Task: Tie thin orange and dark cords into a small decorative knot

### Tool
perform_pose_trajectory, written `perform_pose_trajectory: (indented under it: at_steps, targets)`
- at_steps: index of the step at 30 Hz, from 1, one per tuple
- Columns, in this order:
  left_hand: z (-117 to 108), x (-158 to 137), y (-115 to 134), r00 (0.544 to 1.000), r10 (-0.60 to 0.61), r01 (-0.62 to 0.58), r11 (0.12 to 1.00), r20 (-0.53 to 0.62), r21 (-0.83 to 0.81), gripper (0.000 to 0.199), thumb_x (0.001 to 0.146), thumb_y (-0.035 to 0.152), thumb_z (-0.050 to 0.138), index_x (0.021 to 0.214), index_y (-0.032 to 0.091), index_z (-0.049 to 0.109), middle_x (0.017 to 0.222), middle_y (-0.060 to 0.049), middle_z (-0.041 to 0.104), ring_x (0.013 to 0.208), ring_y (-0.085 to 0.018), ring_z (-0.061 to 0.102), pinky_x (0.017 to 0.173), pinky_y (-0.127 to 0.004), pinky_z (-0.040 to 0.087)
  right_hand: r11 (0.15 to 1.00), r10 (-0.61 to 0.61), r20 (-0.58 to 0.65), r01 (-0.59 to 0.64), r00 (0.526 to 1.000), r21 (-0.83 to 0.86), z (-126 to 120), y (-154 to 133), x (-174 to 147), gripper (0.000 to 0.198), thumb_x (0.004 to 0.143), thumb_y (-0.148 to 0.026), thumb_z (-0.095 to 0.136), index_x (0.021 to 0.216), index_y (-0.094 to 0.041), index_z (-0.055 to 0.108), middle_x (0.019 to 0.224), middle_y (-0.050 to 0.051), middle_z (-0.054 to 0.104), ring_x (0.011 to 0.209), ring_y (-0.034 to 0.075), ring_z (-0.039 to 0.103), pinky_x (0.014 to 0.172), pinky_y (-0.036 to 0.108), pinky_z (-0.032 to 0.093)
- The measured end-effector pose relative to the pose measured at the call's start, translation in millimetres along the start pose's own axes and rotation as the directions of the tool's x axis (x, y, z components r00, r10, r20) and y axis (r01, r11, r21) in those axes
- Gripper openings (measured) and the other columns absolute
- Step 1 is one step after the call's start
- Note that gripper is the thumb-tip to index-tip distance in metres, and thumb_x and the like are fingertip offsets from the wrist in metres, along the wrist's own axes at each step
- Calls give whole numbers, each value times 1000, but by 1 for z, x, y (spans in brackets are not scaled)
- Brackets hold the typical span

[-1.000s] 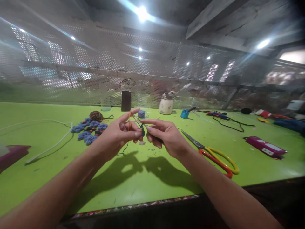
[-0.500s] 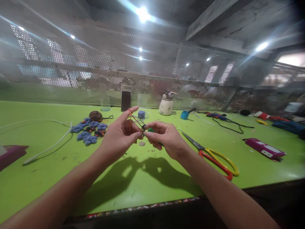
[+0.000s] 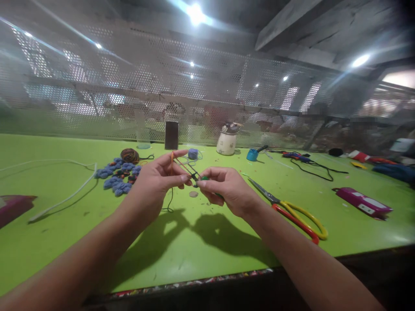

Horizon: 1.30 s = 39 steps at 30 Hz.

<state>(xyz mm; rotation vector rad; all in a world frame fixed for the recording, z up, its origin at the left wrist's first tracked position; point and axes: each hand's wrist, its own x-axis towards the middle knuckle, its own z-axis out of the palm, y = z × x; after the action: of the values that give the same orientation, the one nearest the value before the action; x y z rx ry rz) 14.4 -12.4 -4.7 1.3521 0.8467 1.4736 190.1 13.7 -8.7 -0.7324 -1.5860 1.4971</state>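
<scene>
Left hand [image 3: 158, 178] holds yarn [image 3: 172, 163] looped over its forefinger; right hand [image 3: 228, 185] grips a green-handled tool [image 3: 205, 178]. Between their fingertips is a small dark piece [image 3: 194, 177], left of the scissors [image 3: 275, 200].

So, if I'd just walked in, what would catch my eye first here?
Probably the hands at the centre: the left hand has yarn looped over a finger and pinches a small dark piece, while the right hand grips a green tool. Next, the bright green table beneath. Then the big scissors on the right, with red and yellow handles, and the blue flowers on the left.
</scene>
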Motion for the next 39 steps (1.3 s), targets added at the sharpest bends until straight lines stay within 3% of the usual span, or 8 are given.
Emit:
perform_pose_trajectory:
  at_steps: [9, 14, 20, 25, 32, 39]
  targets:
    - [4, 0, -4, 998, 59, -56, 994, -25, 97, 52, 69, 8, 71, 119, 14, 61, 64, 2, 64, 62, -13, 54, 58, -26, 39, 995, 29, -38, -32, 999, -91, 2, -5, -1, 14, 65, -22, 70, 69, -15, 59, 43, -7, 51, 34, 4, 35, 34, 17, 23]
    - [1, 3, 3, 995, -85, 83, 996, 51, 42, 53, 66, 9, 71, 118, 14, 61, 69, 1, 64, 61, -11, 52, 59, -25, 39, 993, 67, -39, -71, 997, -90, -2, -4, 1, 13, 64, -20, 70, 67, -16, 59, 42, -7, 50, 36, 5, 38, 34, 17, 22]
    - [0, 3, 8, 966, -239, 246, 967, 94, -66, 47, 76, 18, 67, 122, 17, 59, 89, -5, 68, 84, -16, 59, 64, -26, 42, 990, 102, 29, -98, 994, -98, -6, -2, 2, 14, 65, -21, 71, 66, -15, 59, 44, -6, 51, 36, 4, 36, 35, 18, 22]
    - [0, 5, 0, 973, -201, 191, 977, 118, 92, 58, 67, 20, 79, 121, 13, 59, 72, 0, 65, 64, -12, 55, 61, -27, 39, 978, 170, 61, -161, 984, -137, -7, -2, 1, 11, 66, -20, 70, 66, -14, 60, 42, -7, 49, 35, 3, 35, 35, 18, 22]
    - [1, 6, -2, 976, -166, 125, 955, 138, 269, 61, 67, 22, 78, 123, 11, 57, 65, 2, 65, 62, -13, 57, 63, -30, 41, 953, 206, 85, -180, 975, -244, -11, -1, 2, 11, 72, -21, 69, 71, -15, 60, 47, -5, 54, 37, 4, 38, 35, 17, 26]
    - [-6, 8, -2, 954, -222, 176, 959, 204, 220, 60, 68, 16, 77, 124, 12, 56, 67, 3, 64, 62, -13, 58, 64, -29, 42, 952, 124, 228, -52, 966, -300, -24, -4, 3, 18, 81, -27, 65, 92, -13, 65, 60, -2, 62, 43, 6, 49, 41, 18, 42]
